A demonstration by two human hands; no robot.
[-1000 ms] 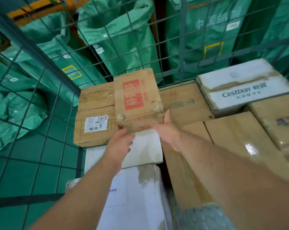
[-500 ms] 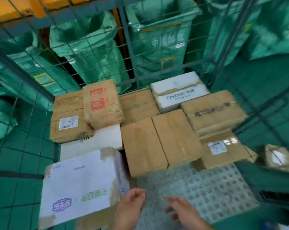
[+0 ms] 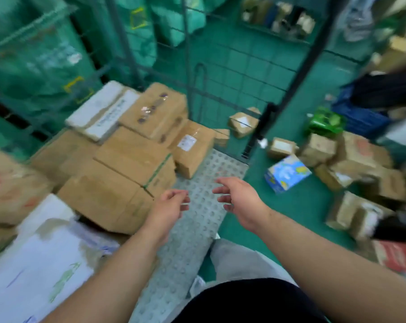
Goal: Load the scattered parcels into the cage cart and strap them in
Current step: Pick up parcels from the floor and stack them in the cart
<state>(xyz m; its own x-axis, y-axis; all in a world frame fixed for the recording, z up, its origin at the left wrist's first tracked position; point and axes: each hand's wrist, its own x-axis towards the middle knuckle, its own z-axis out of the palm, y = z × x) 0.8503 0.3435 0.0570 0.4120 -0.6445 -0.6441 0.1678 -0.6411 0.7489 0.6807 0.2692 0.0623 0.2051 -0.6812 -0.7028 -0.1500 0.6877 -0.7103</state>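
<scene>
Hovering empty over the cage cart (image 3: pixel 204 173) deck, left hand (image 3: pixel 168 207) and right hand (image 3: pixel 239 199) hang loosely spread; scattered parcels (image 3: pixel 318 149) lie on the floor (image 3: pixel 290 206) rightward, probably light, stiff cardboard, best gripped by opposite sides.

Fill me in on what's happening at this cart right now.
A person is loading parcels into a cage cart. The left hand and right hand are both empty, fingers loose, held over the bare studded part of the cart's base. Brown cartons and a white box fill its left side. A blue box and several brown boxes lie scattered on the green floor to the right. No strap is visible.
</scene>
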